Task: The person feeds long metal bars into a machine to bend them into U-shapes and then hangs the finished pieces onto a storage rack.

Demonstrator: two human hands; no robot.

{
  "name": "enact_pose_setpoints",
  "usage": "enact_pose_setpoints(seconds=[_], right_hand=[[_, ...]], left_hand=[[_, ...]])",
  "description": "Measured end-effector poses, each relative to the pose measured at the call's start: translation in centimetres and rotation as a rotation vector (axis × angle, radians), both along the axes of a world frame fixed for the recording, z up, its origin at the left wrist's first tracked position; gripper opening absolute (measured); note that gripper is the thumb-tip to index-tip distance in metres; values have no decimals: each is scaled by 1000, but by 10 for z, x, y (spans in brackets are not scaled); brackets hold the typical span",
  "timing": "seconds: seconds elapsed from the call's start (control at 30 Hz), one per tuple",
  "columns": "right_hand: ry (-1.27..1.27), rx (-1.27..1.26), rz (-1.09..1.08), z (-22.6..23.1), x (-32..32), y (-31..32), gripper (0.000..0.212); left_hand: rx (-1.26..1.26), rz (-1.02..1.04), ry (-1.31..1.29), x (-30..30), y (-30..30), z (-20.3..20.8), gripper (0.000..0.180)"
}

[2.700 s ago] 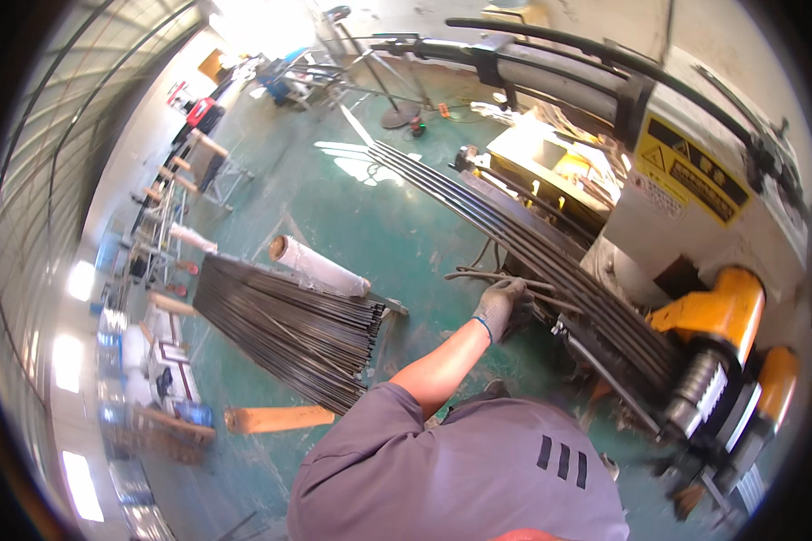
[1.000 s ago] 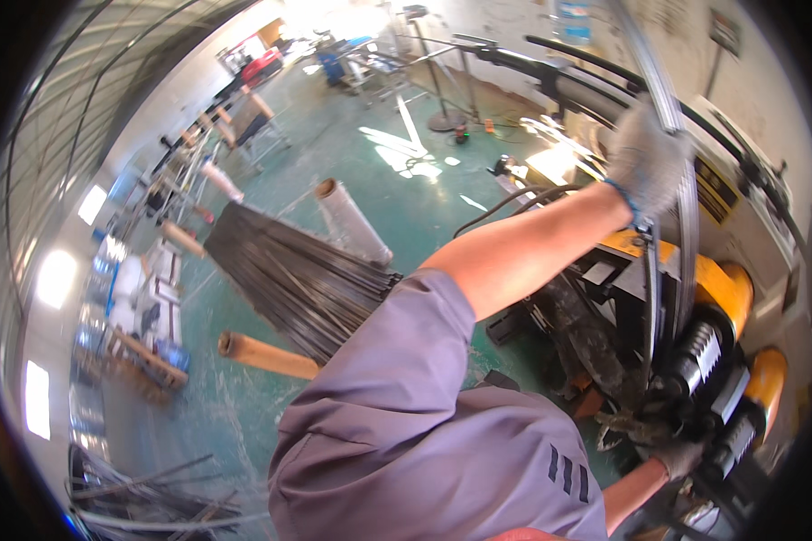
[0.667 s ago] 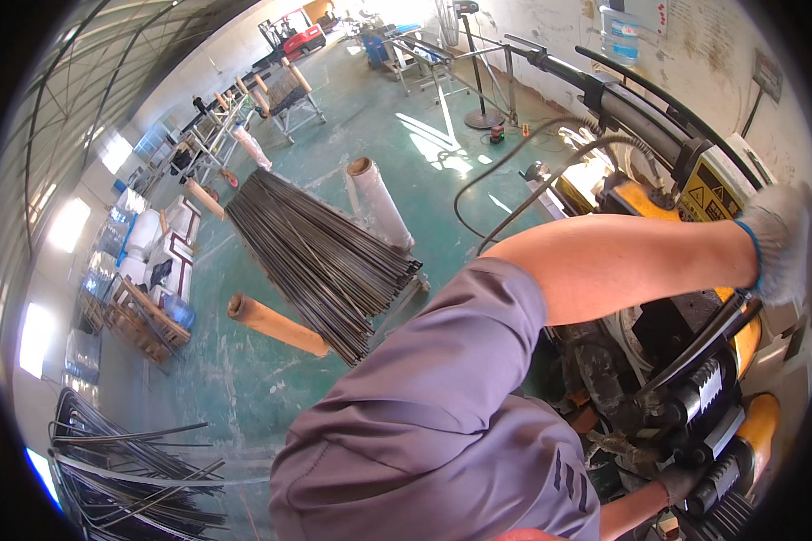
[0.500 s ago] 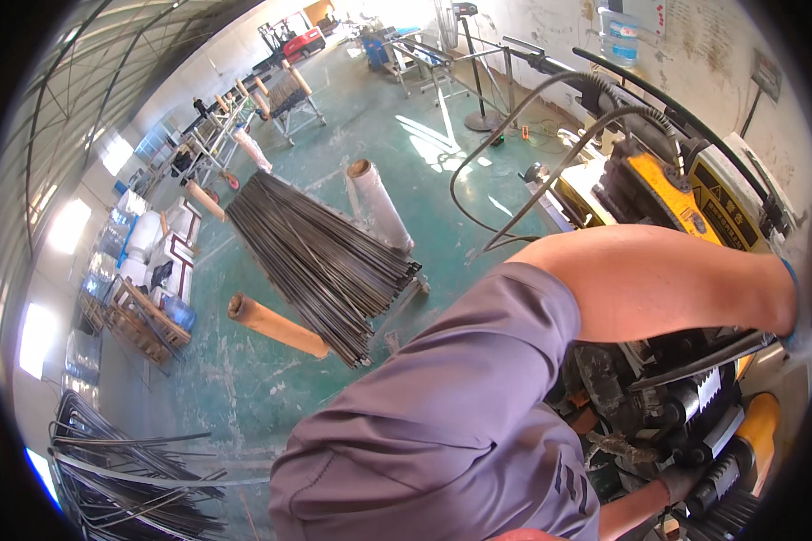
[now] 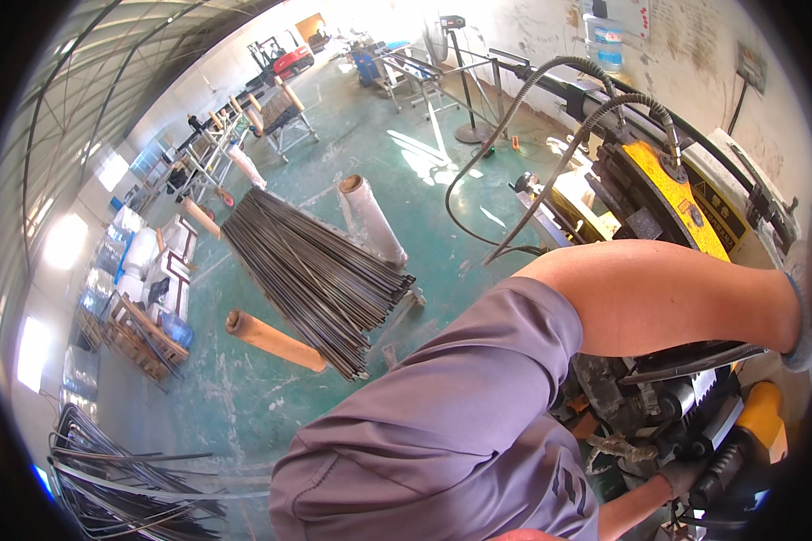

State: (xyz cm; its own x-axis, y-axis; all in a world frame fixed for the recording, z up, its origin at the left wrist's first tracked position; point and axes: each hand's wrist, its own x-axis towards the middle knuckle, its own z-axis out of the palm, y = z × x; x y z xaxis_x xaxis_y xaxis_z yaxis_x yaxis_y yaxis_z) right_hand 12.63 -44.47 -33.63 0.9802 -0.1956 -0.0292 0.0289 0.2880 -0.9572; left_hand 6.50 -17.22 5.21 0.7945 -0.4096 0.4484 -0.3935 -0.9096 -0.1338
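Observation:
My left arm reaches across to the right rim, where my left hand (image 5: 803, 311) wears a grey glove. Its fingers fade into the dark edge, so any hold is hidden. Lower down, my right hand (image 5: 684, 476), also gloved, is against or just beside a black cylindrical part (image 5: 724, 469) of the machine; its fingers are not distinct. Close to it are a rounded yellow part (image 5: 764, 417) and a black part with pale teeth (image 5: 690, 397). A yellow and black machine head (image 5: 654, 185) with hoses stands beyond my left forearm.
Dark metal rods (image 5: 311, 270) lie bundled on a low stand, between a film-wrapped roll (image 5: 370, 221) and a brown tube (image 5: 275, 340). Bent black strips (image 5: 122, 478) are piled at lower left. Ribbed hoses (image 5: 564, 149) arch before the machine. A red forklift (image 5: 284, 59) stands far back.
The view has shifted slightly. My left hand sits a little higher at the right rim. My right hand stays low by the machine, with the black cylinder beside it looking different.

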Motion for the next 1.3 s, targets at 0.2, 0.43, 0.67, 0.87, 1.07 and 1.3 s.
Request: enact_pose_setpoints(seconds=[0.2,0.43,0.67,0.87,1.07,1.3], right_hand=[[0,-2,12,0,2,2,22],[-2,-6,15,0,3,1,19],[-6,-11,23,2,4,5,17],[-10,-19,25,4,4,9,16],[-13,-18,27,5,4,10,14],[-4,-22,37,3,1,15,13]], left_hand=[[-6,-5,6,-1,1,0,26],[-12,-17,13,0,0,0,26],[-17,-17,23,1,1,1,26],[-21,-22,26,-1,2,1,26],[-22,-26,32,1,3,0,25],[-21,-30,48,3,6,0,25]])
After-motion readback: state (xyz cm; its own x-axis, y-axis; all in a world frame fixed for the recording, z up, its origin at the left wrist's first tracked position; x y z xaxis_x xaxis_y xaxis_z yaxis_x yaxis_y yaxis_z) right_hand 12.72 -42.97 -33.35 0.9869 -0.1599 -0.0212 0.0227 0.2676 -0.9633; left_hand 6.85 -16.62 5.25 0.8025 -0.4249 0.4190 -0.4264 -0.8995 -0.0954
